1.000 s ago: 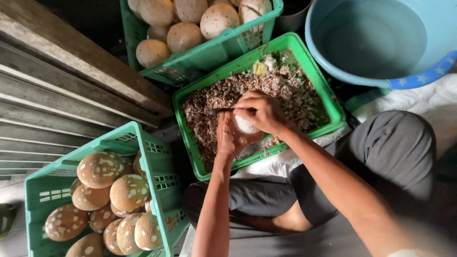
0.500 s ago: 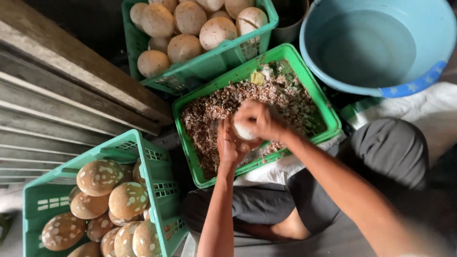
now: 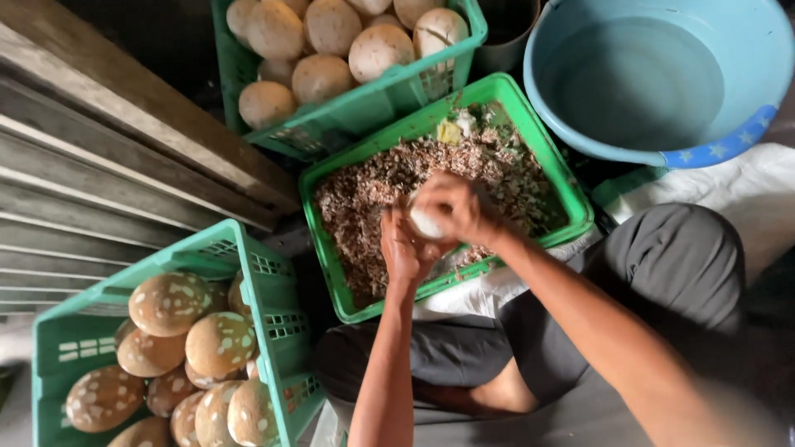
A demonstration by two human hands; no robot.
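Above the green crate of peelings (image 3: pixel 327 248), the left hand (image 3: pixel 404 248) and right hand (image 3: pixel 454 207) are clamping their fingers on a pale round thing (image 3: pixel 426 223); its axis is hidden. Beyond them are sitting a crate of pale pieces (image 3: pixel 373 103) and a blue basin (image 3: pixel 662 83); left, speckled brown ones (image 3: pixel 166 302).

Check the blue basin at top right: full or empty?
Cannot tell. The blue basin stands upright with nothing floating inside; its smooth grey-blue interior could be bare or hold still water.
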